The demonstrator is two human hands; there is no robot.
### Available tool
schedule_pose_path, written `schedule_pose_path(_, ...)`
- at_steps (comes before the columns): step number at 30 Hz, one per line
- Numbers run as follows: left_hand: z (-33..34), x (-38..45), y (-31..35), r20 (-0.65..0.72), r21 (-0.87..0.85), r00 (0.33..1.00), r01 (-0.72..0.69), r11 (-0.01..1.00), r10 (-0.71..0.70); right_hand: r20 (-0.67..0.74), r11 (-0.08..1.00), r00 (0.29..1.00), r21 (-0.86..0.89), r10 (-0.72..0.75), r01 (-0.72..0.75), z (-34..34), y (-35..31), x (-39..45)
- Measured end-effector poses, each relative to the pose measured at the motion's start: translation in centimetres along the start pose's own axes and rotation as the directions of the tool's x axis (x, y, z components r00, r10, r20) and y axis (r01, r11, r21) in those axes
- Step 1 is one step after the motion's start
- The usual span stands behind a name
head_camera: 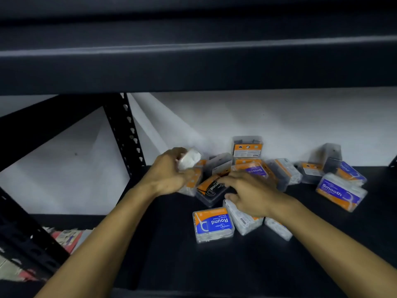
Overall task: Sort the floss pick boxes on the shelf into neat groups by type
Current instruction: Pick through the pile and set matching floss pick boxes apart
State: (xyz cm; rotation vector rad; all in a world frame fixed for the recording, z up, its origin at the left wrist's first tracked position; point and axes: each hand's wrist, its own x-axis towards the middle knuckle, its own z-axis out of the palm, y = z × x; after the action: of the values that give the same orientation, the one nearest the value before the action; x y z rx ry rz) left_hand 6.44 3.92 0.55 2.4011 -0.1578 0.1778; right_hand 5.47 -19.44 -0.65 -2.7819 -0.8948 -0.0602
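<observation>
A view from a person's head, looking down at a dark shelf (167, 244) under another dark shelf board, with a white wall behind. A loose jumble of small clear floss pick boxes (247, 168) lies toward the back middle and right of the shelf, unsorted, some flat, some tipped on edge. Labels are orange with blue or black panels. A box marked Round (212, 224) lies flat nearest the viewer; a box marked Smooth (340, 193) sits at the right, apart from the main heap; a black charcoal box (211, 190) lies tilted between the two hands.

The left hand (169, 173) is raised at the left edge of the heap, fingers curled round a clear box of white picks (190, 158), lifted off the shelf. The right hand (251, 194) reaches flat over the pile, fingers extended and touching the boxes beneath; whether it grips one cannot be told, as motion blurs it.

Sorting looks barely begun: no tidy group is visible yet. The step in hand seems to be pulling one box out of the heap. Next, the held box likely needs its label read, then a place on the bare shelf at left, leaving room for separate groups
</observation>
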Motion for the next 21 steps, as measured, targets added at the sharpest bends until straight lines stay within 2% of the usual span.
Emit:
schedule_pose_path(4, -0.3, -2.5, -0.9, 0.031, -0.274, 0.993, 0.118, 0.954, -0.114, 0.095, 0.997, 0.992, 0.0, -0.078, 0.079, 0.7, -0.7, -0.4)
schedule_pose_path(7, -0.2, -3.4, -1.1, 0.057, -0.543, 0.985, 0.167, 0.823, -0.162, 0.138, 0.99, 0.981, 0.007, -0.14, 0.14, 0.8, -1.2, -0.5)
schedule_pose_path(9, -0.1, -3.8, -1.1, 0.096, -0.651, 0.98, 0.196, 0.733, -0.176, 0.186, 0.982, 0.965, 0.014, -0.186, 0.186, 0.7, -1.8, -0.4)
schedule_pose_path(14, -0.2, -4.7, -0.6, 0.15, -0.75, 0.97, 0.237, 0.617, -0.191, 0.326, 0.973, 0.917, 0.1, -0.231, 0.21, 1.6, -3.4, -0.3)
schedule_pose_path(17, -0.2, -5.0, -0.7, 0.134, -0.738, 0.969, 0.238, 0.631, -0.209, 0.389, 0.977, 0.899, 0.009, -0.202, 0.215, 2.4, -3.8, -0.2)
schedule_pose_path(21, -0.3, -5.3, -0.5, 0.105, -0.729, 0.96, 0.253, 0.636, -0.261, 0.414, 0.981, 0.894, -0.012, -0.171, 0.193, 3.5, -3.9, 0.0)
